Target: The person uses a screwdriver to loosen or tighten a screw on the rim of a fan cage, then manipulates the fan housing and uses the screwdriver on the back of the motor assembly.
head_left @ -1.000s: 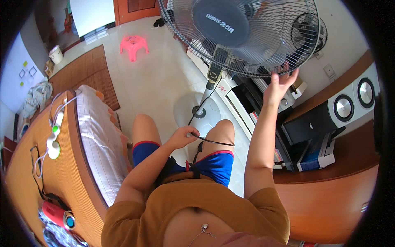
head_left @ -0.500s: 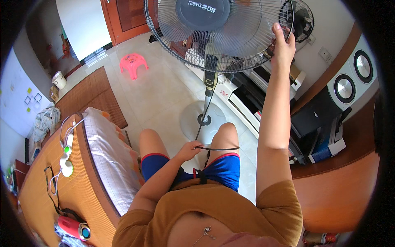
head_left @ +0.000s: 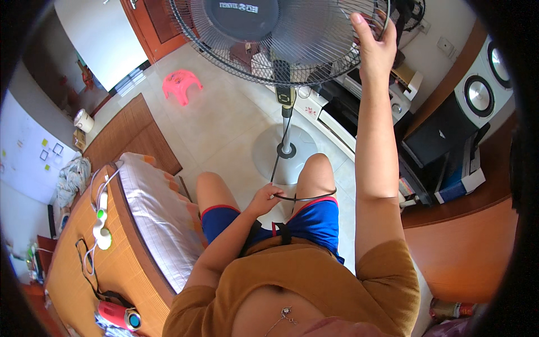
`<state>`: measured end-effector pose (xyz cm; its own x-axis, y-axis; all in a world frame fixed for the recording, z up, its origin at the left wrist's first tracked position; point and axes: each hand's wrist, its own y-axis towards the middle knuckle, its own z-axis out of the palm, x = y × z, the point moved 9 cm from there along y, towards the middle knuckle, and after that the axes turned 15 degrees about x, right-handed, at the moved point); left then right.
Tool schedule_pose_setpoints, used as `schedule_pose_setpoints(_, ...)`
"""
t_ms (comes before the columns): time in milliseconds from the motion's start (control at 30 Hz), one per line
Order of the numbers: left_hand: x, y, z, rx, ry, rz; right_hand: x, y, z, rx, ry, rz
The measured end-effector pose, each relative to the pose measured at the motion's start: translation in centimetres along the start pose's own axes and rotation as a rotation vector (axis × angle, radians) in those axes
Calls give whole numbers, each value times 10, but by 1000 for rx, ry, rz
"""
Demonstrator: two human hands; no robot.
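A standing fan (head_left: 241, 17) with a dark wire guard rises in front of me; its pole runs down to a round pale base (head_left: 261, 154) on the floor beyond my knees. My right hand (head_left: 377, 53) reaches far forward and grips the right edge of the guard, thumb on the near face and fingers around the rim. Low between my thighs, my left hand (head_left: 263, 200) is closed on a black power cord (head_left: 306, 199). The cord loops over my right thigh, and a length of it runs up toward the pole. The top of the fan is cut off by the frame.
To the left is a bed (head_left: 62, 281) with a power strip (head_left: 102, 219) and a red speaker-like cylinder (head_left: 115, 315). A pink stool (head_left: 181, 87) stands ahead on the tiles. On the right are a white low cabinet (head_left: 337, 132) and a tall loudspeaker (head_left: 477, 95).
The fan head has swung left over its base, and my right hand has gone with it, still on the guard. My left hand keeps hold of the cord. The whole view has shifted slightly.
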<state>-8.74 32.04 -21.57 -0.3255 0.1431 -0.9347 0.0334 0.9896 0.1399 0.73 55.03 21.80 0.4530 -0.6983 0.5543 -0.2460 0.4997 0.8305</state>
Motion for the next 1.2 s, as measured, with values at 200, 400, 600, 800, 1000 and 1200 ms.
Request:
schedule_pose_setpoints(200,-24,6,-14,-2,93,-97,9,-9,-14,-34,137,-171)
schedule_pose_setpoints(400,-24,7,-18,31,140,-221,-76,-61,-19,221,655,119)
schedule_pose_setpoints(600,-25,14,-21,24,49,-226,-66,-83,23,60,266,32)
schedule_pose_setpoints(800,-12,19,-19,7,66,-648,-51,-98,40,-7,144,-17)
schedule_pose_setpoints(1000,16,20,-19,-39,141,-898,-59,-98,43,-12,256,-109)
schedule_pose_setpoints(1200,16,31,-21,-88,62,-961,-65,-104,41,-73,328,-144)
